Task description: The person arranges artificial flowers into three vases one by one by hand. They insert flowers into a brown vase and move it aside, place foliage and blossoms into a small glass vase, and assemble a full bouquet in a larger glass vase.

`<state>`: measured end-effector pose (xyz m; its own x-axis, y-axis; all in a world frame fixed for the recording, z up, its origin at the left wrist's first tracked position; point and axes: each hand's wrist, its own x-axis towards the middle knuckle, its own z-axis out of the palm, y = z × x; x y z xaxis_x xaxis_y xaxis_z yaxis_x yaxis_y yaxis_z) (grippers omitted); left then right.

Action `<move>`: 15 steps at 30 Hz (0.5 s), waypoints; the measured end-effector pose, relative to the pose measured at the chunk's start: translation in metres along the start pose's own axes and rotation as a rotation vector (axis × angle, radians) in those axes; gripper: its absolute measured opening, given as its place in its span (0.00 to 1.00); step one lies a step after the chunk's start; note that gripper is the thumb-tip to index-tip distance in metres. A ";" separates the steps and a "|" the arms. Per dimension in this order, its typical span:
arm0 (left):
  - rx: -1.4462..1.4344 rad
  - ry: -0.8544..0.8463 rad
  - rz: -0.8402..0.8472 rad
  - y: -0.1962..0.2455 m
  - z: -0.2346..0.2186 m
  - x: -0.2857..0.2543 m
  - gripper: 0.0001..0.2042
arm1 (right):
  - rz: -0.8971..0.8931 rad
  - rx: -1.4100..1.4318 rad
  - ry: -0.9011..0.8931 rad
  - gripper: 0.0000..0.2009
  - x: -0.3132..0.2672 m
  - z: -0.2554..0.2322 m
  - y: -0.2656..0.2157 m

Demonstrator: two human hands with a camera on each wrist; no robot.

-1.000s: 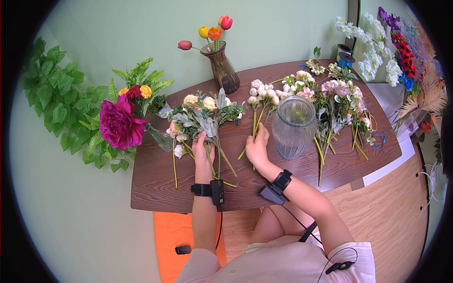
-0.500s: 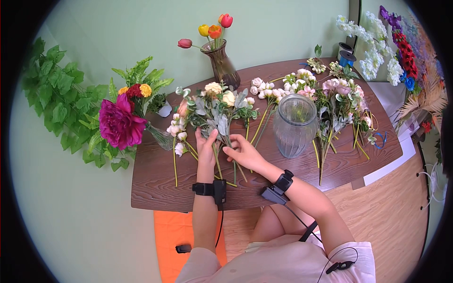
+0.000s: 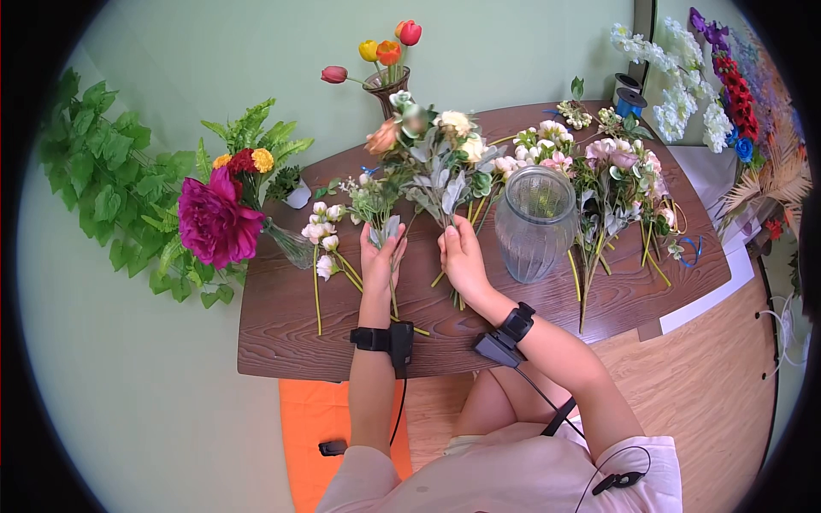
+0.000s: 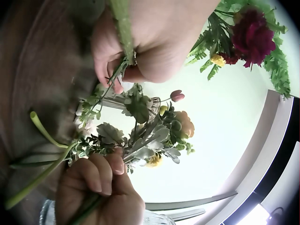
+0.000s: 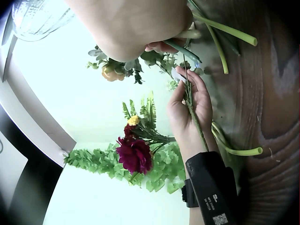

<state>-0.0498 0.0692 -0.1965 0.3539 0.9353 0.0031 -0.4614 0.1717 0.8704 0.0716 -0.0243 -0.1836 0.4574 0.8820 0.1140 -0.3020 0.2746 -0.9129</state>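
Observation:
My right hand [image 3: 464, 261] grips the stems of a bouquet of artificial flowers, with cream roses [image 3: 455, 122], a peach rose [image 3: 381, 137] and grey-green leaves [image 3: 440, 184]. In the left wrist view, its fingers [image 4: 101, 171] curl round these stems. To its left, my left hand [image 3: 376, 265] holds a leafy green sprig [image 3: 374, 201], whose stem [image 5: 194, 119] runs down over the palm in the right wrist view. The clear ribbed glass vase [image 3: 534, 244] stands just right of my right hand. White-budded stems [image 3: 323, 235] lie beside my left hand.
Pink and white flower stems [image 3: 611, 171] lie right of the vase on the brown table [image 3: 291, 342]. Tulips stand in a dark vase [image 3: 386, 90] at the back. A magenta flower bunch [image 3: 221, 218] is at the left edge, and ribbon spools [image 3: 630, 101] are at the back right.
My right hand came left to the bouquet by my left hand, took its stems, and moved it up and right. My left hand keeps a green sprig, now apart from the bouquet's stems.

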 end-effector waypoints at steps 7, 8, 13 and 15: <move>0.094 0.114 -0.032 -0.005 -0.008 0.006 0.26 | -0.084 -0.026 0.155 0.14 -0.002 0.002 -0.003; 0.095 0.116 -0.033 -0.005 -0.008 0.006 0.26 | -0.101 -0.053 0.194 0.15 -0.002 0.002 -0.002; 0.108 0.109 0.041 -0.004 -0.003 0.004 0.27 | -0.111 -0.196 0.312 0.15 -0.004 0.002 -0.001; 0.078 0.104 0.099 -0.004 0.001 0.002 0.27 | -0.151 -0.296 0.366 0.14 -0.003 0.000 0.002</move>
<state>-0.0460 0.0700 -0.1992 0.2217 0.9741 0.0436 -0.4236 0.0559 0.9041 0.0696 -0.0263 -0.1857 0.7577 0.6335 0.1568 0.0167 0.2214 -0.9750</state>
